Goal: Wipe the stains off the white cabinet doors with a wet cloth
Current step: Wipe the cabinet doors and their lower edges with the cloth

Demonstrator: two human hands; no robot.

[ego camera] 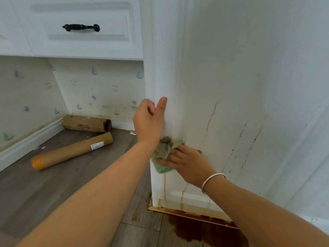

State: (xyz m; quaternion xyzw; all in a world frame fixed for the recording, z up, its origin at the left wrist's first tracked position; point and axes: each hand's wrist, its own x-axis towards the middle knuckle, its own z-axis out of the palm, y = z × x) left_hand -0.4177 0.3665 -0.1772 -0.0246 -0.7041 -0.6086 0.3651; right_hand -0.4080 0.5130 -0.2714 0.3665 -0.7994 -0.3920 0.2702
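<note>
A tall white cabinet door (240, 86) fills the right half of the view, streaked with brown drip lines (211, 118) and dark specks (236, 150). My right hand (188, 164) presses a green cloth (162, 165), dirty grey at its top, flat against the door's lower left part. My left hand (149, 120) grips the door's left edge just above the cloth, thumb up on the front face and fingers curled round the edge. More brown runs (164, 186) trail down below the cloth to the door's bottom.
A brown puddle (192, 230) stains the grey wood floor at the cabinet's foot. Two cardboard tubes (71, 152) lie on the floor to the left. Above them is a white drawer with a black handle (81, 27), over a nautical-print wall and white skirting.
</note>
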